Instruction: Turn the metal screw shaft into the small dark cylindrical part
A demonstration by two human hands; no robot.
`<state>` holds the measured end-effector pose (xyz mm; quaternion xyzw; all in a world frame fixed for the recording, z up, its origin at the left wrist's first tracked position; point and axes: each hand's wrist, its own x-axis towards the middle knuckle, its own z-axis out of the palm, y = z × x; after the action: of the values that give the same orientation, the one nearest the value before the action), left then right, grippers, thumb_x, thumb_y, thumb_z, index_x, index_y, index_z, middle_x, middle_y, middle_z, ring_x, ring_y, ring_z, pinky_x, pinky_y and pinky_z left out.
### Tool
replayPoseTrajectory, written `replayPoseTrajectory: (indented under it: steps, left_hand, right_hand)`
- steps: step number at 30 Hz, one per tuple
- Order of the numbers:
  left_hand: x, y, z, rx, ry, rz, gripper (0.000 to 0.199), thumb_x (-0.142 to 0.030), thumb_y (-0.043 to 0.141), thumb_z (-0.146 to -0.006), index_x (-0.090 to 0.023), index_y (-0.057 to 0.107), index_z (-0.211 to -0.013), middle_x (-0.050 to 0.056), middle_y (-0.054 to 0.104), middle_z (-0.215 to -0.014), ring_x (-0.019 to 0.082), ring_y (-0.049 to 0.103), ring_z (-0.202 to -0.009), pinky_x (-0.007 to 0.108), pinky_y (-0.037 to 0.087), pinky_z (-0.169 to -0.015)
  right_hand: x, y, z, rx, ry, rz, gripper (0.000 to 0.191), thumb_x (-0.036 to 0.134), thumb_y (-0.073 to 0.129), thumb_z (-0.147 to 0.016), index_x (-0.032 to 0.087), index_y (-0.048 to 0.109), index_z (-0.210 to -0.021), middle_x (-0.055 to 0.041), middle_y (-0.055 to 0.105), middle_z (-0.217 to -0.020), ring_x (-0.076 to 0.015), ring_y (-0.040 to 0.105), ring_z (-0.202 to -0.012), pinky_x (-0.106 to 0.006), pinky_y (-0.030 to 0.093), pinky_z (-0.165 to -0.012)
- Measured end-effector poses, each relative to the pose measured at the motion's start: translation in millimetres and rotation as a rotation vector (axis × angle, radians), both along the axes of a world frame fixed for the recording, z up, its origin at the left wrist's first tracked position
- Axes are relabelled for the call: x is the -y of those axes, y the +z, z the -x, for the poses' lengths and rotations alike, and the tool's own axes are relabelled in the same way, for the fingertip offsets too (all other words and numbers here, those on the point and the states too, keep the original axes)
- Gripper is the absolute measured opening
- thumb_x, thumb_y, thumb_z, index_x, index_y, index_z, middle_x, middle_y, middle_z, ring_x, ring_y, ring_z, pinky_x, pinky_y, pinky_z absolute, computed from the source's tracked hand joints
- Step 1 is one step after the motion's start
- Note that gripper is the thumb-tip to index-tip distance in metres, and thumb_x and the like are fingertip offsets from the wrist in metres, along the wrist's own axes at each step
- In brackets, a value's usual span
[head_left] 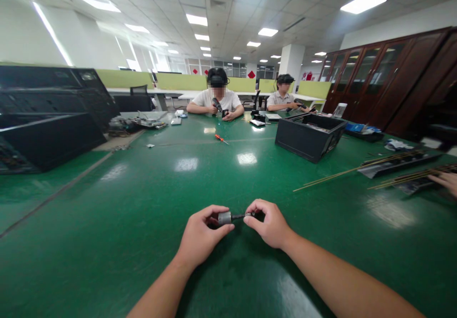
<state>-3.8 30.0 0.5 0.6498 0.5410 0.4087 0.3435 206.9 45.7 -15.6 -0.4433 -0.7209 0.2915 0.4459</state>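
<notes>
Low over the green table in front of me, a small silver metal cylinder with a dark shaft point(224, 218) lies level between my hands. My left hand point(200, 234) is closed around the cylinder, thumb below and fingers above. At the other end, the thumb and fingers of my right hand point(268, 223) pinch the tip of the dark shaft. The exact kind of this part is too small to make out.
An orange screwdriver point(220, 138) lies farther up the green table point(150, 194). A black computer case point(310, 134) stands at right, near thin brass-coloured rods point(332, 177). More dark cases point(46, 139) are at left. Two people sit opposite with drills; another person's hand point(444, 181) shows at right.
</notes>
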Motion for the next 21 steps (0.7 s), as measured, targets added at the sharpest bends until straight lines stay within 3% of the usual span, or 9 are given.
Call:
replayPoseTrajectory:
  steps: [21]
  left_hand:
    - [0.6, 1.9, 0.0, 0.006, 0.003, 0.012, 0.035, -0.033, 0.079, -0.065, -0.019, 0.07, -0.096, 0.003, 0.072, -0.088, 0.021, 0.066, -0.079, 0.033, 0.049, -0.077]
  right_hand:
    - [0.8, 1.3, -0.8, -0.006, 0.004, 0.003, 0.004, 0.022, 0.068, -0.077, 0.018, 0.067, -0.075, -0.0002, 0.064, -0.072, -0.0157, 0.056, -0.069, -0.027, 0.041, -0.066]
